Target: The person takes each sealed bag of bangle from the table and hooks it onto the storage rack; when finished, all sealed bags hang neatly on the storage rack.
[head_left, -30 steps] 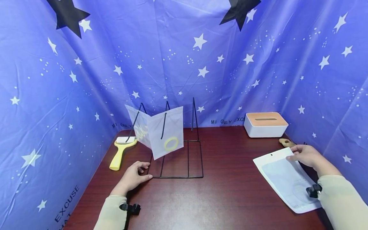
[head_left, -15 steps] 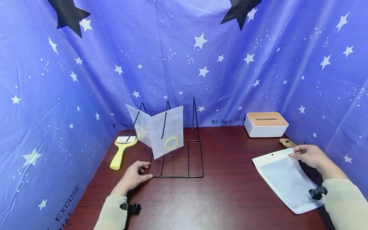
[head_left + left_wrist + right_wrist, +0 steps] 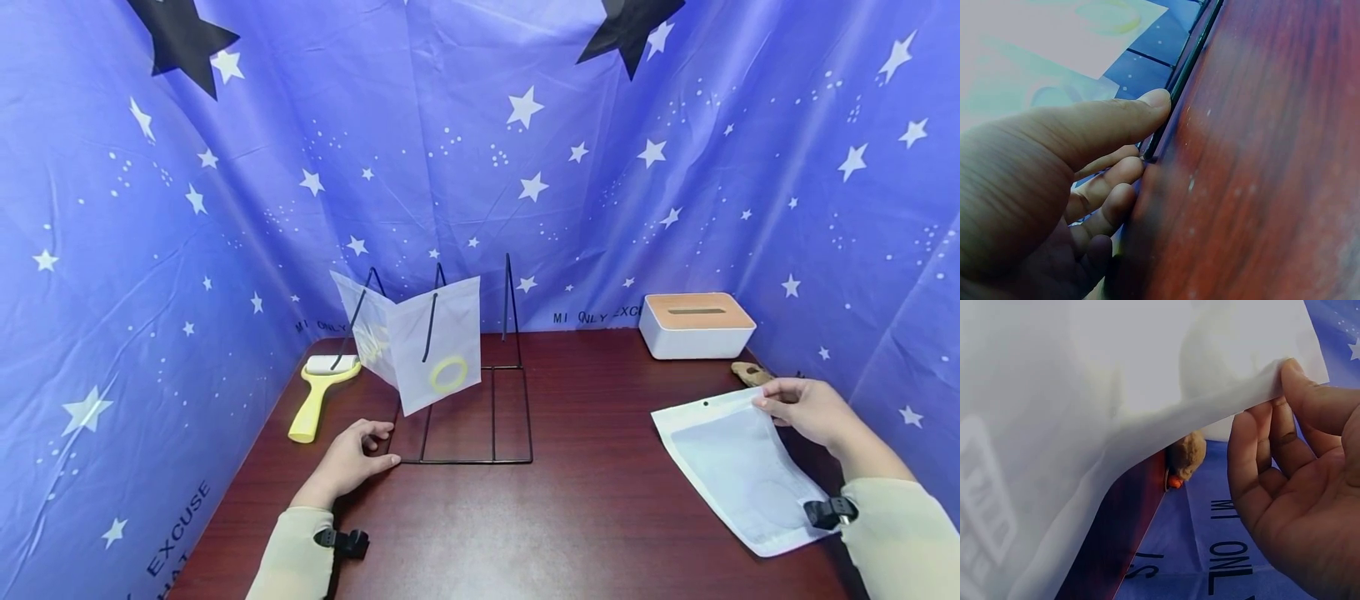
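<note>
My left hand point(image 3: 348, 458) grips the front left corner of a black wire rack point(image 3: 492, 417); in the left wrist view the thumb point(image 3: 1155, 100) lies on the wire, the other fingers curled beside it. A white folded sheet with a yellow ring print point(image 3: 435, 333) stands tilted in the rack's left part. At the right, my right hand point(image 3: 813, 412) pinches the top right corner of a white flat pouch point(image 3: 738, 467) with a small hang hole. In the right wrist view the pouch point(image 3: 1085, 375) bends down from thumb and fingers, and its contents cannot be made out.
A yellow-handled lint roller point(image 3: 315, 400) lies left of the rack. A white tissue box with a wooden lid point(image 3: 697, 329) stands at the back right. Just behind the pouch lies a small brown object point(image 3: 750, 373). A blue star-patterned curtain point(image 3: 465, 167) surrounds the dark red table point(image 3: 585, 517).
My right hand has shifted slightly right, and the pouch's free left edge has swung a little left. The left hand and the rack keep their places.
</note>
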Available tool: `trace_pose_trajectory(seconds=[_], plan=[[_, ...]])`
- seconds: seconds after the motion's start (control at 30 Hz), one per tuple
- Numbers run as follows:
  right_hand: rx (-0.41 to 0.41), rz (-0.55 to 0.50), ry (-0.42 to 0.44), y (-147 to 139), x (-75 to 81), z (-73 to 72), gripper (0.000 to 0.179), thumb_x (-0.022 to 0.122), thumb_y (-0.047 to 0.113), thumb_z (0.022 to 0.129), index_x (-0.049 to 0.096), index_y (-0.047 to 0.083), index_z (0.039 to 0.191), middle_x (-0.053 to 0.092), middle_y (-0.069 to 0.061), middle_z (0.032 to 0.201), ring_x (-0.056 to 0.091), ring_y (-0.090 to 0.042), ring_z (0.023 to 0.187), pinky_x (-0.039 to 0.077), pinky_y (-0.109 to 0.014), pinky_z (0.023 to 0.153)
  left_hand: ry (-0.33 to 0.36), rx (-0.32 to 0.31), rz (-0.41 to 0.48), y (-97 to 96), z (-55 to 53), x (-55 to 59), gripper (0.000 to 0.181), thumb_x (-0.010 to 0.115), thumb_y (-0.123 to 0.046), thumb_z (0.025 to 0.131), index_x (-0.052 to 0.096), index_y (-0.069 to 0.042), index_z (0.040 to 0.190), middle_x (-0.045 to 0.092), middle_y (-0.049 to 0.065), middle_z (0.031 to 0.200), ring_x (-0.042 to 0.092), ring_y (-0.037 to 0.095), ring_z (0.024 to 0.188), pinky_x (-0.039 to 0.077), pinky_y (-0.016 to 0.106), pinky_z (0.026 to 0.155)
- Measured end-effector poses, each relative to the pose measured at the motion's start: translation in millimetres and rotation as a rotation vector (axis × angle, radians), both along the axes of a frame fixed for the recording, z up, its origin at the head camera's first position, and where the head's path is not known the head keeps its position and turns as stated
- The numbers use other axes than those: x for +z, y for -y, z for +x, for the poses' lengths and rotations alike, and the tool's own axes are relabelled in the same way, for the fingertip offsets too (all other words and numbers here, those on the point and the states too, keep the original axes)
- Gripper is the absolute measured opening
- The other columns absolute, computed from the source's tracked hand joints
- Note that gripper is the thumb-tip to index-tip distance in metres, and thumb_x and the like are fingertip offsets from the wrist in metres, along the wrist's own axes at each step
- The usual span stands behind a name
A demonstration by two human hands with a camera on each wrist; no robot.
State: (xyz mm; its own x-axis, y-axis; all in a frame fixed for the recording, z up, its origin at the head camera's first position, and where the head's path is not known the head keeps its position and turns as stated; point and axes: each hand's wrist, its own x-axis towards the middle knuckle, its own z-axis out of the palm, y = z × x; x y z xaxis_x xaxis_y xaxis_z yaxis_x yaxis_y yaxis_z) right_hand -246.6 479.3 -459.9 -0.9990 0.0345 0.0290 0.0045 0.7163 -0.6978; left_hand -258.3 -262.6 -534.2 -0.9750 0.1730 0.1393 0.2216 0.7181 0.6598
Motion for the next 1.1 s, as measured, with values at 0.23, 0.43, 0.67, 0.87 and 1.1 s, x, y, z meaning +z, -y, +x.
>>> trace_pose_trajectory(seconds=[0.23, 0.43, 0.67, 0.87, 1.1], plan=[[0.008, -0.125, -0.115, 7.2, 2.1, 5.6, 0.023, 0.070, 0.012, 0.102, 0.066, -0.010, 0.104, 0.069, 0.003, 0.085, 0.065, -0.005, 0.075, 0.060, -0.029, 0.066, 0.005, -0.002, 0.003, 0.0, -0.4, -0.8, 0.053, 0.094, -0.022, 0.080, 0.073, -0.011, 0.128, 0.066, -0.006, 0.108, 0.060, 0.013, 0.093, 0.052, 0.039, 0.087], [0.005, -0.197, -0.159, 10.4, 8.2, 8.9, 0.015, 0.073, 0.010, 0.100, 0.069, -0.004, 0.097, 0.069, 0.009, 0.081, 0.065, -0.003, 0.073, 0.058, -0.023, 0.065, 0.008, -0.004, 0.008, -0.3, 0.2, -0.1, 0.054, 0.094, -0.022, 0.080, 0.073, -0.011, 0.128, 0.066, -0.005, 0.108, 0.060, 0.014, 0.093, 0.052, 0.039, 0.087], [-0.003, -0.200, -0.219, 15.0, 14.8, 10.3, 0.011, 0.073, 0.009, 0.099, 0.072, -0.002, 0.097, 0.071, 0.008, 0.079, 0.066, -0.004, 0.071, 0.055, -0.019, 0.063, 0.006, -0.003, 0.005, -1.3, 0.4, 0.7, 0.054, 0.094, -0.022, 0.080, 0.072, -0.011, 0.128, 0.066, -0.006, 0.108, 0.061, 0.014, 0.094, 0.052, 0.039, 0.088], [0.015, -0.284, -0.277, 17.8, 21.0, 13.5, 0.003, 0.073, 0.003, 0.098, 0.075, 0.005, 0.098, 0.075, 0.007, 0.082, 0.068, -0.003, 0.071, 0.056, -0.019, 0.064, 0.002, -0.002, 0.002, -1.2, -0.3, 1.1, 0.053, 0.094, -0.022, 0.080, 0.073, -0.011, 0.128, 0.066, -0.006, 0.107, 0.061, 0.013, 0.094, 0.052, 0.039, 0.088], [0.026, -0.333, -0.317, 23.4, 26.1, 18.4, 0.005, 0.074, 0.002, 0.097, 0.076, 0.006, 0.099, 0.075, 0.004, 0.083, 0.068, -0.003, 0.071, 0.056, -0.020, 0.063, 0.007, -0.005, 0.003, -1.7, 0.1, 1.2, 0.053, 0.094, -0.022, 0.080, 0.073, -0.012, 0.128, 0.066, -0.006, 0.108, 0.061, 0.013, 0.094, 0.052, 0.039, 0.088]])
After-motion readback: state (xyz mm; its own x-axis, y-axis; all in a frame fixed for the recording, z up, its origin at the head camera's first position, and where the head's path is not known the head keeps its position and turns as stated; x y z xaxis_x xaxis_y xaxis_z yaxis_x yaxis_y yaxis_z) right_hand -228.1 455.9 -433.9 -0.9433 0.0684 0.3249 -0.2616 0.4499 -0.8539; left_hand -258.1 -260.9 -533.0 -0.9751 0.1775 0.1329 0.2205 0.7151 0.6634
